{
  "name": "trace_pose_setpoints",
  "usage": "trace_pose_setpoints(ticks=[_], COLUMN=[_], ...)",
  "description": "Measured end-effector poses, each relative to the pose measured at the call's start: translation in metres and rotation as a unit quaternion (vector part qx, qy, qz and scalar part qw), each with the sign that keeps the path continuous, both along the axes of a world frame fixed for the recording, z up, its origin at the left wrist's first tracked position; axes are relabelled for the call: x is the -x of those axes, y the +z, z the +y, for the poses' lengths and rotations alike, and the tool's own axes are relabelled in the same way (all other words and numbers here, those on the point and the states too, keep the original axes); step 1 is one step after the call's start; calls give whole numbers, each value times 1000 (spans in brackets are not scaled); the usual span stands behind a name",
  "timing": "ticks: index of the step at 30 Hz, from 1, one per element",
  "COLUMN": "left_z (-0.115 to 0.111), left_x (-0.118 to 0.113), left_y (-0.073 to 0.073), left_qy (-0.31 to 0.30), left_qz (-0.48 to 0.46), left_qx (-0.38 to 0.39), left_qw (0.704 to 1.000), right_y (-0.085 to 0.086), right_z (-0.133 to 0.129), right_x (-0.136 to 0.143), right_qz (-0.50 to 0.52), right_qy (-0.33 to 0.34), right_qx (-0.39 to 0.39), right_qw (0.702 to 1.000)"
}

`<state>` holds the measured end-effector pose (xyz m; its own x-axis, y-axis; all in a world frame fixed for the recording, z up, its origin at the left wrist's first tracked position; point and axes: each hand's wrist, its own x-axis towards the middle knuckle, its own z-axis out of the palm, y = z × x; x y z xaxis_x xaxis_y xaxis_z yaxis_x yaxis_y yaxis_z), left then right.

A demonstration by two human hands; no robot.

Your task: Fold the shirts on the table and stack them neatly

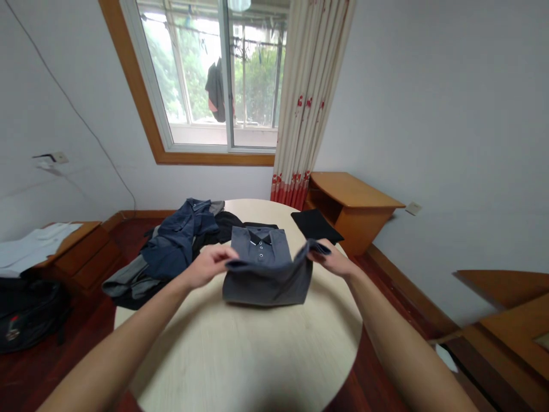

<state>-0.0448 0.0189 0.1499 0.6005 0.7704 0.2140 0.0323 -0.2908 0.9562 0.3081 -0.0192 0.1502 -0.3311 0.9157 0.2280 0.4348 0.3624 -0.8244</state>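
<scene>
A grey polo shirt (pixel 270 286) with a dark collar and a short row of buttons lies on the round pale table (pixel 231 349). Its lower part is lifted and folded up toward the collar. My left hand (pixel 213 263) pinches the raised edge at its left corner. At the right corner, my right hand (pixel 330 257) is closed around the bunched cloth. Between the hands the edge sags a little, and the near fold rests on the tabletop.
A heap of dark clothes (pixel 175 240) covers the table's left side and hangs over its edge. A folded black garment (pixel 317 225) lies at the back right, near a wooden desk (pixel 351 191). A wooden cabinet (pixel 71 252) and a black bag (pixel 32 315) stand at left.
</scene>
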Motion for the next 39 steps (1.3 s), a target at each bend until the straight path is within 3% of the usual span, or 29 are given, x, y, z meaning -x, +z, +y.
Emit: trace_pose_setpoints(ticks=[1,4,6,11,15,19,22,25,28,30,33,36,39], left_z=[20,64,76,66,42,19,-5,-32,-41,-29,6,40,64], left_x=[-6,-22,-27,-15,4,9,13,26,38,37,21,-1,-17], left_y=[-4,-26,-46,-103,-134,-137,-137,-145,-150,-148,-139,-134,-133], left_qy=[89,156,174,220,171,163,159,58,-34,-4,114,227,267], left_qz=[-26,-30,-13,42,101,180,212,231,226,201,168,125,94], left_qx=[57,104,128,191,148,53,32,109,212,229,227,233,222], left_qw=[994,982,976,956,969,969,964,965,950,952,952,937,933], right_y=[-3,-22,-41,-96,-125,-130,-124,-114,-104,-100,-103,-115,-129], right_z=[22,73,85,52,15,-3,-17,-36,-45,-37,-6,33,66], right_x=[1,11,16,14,14,20,17,4,-10,-13,-6,9,19], right_qz=[48,90,58,-9,-43,-71,-86,-97,-72,-35,18,22,-18], right_qy=[-58,-179,-231,-253,-237,-231,-209,-101,33,27,-84,-168,-235], right_qx=[8,101,140,147,138,97,109,256,410,394,285,201,134], right_qw=[997,974,961,956,961,966,968,957,909,918,955,965,963])
